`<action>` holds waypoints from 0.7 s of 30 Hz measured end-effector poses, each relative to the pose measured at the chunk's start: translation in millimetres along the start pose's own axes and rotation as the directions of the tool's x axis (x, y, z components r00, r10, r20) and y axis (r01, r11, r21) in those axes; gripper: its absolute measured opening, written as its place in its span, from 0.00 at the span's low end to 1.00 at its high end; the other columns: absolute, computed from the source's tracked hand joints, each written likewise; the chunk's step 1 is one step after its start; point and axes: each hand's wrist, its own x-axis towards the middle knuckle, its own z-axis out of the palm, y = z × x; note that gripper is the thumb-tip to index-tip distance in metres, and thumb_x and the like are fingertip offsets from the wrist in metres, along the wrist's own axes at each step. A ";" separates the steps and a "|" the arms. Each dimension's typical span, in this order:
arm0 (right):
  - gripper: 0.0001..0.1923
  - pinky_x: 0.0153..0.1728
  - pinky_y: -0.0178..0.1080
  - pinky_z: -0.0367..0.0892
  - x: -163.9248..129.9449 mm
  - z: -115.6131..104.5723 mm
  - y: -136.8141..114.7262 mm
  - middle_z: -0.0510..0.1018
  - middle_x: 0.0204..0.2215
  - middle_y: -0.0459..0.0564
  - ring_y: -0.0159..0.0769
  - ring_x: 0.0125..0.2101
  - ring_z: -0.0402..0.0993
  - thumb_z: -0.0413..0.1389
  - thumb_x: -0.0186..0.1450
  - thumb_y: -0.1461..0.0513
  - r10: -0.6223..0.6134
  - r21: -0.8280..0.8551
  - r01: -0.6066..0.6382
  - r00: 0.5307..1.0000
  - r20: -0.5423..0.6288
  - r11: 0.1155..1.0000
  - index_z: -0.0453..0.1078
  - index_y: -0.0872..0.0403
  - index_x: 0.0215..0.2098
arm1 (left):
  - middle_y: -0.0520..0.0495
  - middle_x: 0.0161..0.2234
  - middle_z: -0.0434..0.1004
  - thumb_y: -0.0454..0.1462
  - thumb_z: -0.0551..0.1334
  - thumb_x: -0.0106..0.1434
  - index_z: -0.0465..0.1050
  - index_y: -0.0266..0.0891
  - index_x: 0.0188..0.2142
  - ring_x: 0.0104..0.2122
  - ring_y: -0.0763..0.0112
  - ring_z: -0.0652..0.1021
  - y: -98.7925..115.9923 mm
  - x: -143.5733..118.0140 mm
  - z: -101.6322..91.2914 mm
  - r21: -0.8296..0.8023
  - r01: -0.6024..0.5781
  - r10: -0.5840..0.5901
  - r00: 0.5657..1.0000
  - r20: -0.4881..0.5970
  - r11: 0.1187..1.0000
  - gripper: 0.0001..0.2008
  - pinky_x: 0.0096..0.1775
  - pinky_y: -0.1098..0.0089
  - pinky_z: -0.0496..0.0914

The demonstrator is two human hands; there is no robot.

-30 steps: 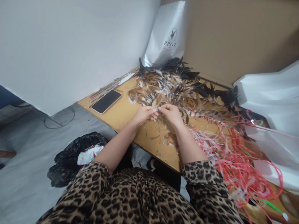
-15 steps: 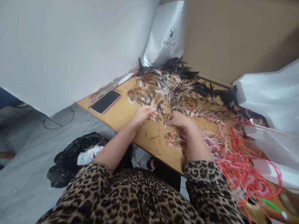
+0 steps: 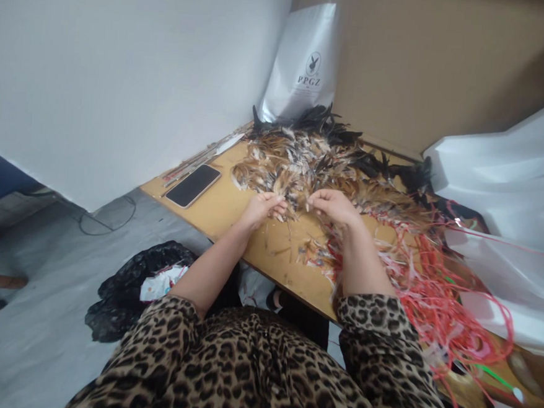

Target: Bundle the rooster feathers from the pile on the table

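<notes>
Left hand (image 3: 260, 208), frame centre, grip pinched on tan feathers (image 3: 282, 184); right hand (image 3: 333, 206) just right, grip pinched closed, contents unclear. Feather pile (image 3: 298, 153) on counter (image 3: 228, 215), upper centre.

Brown, cream and black feathers (image 3: 298, 153) in a loose heap on a tabletop (image 3: 225, 207)

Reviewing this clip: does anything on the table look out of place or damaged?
Mildly untidy. The red and pink strands lie in a tangled heap on the right of the table, and loose scraps litter the wood nearer the person than the feather pile. I see no clear damage.
</notes>
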 end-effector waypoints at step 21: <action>0.11 0.32 0.34 0.63 9.4 86.8 4.0 0.71 0.26 0.47 0.31 0.27 0.65 0.52 0.55 0.54 -0.237 0.065 0.302 0.849 -0.473 0.951 0.65 0.54 0.29 | 0.46 0.27 0.78 0.34 0.64 0.55 0.73 0.30 0.32 0.21 0.84 0.74 -3.7 0.9 -2.0 -0.194 0.085 -0.063 0.991 0.115 0.977 0.07 0.21 0.84 0.64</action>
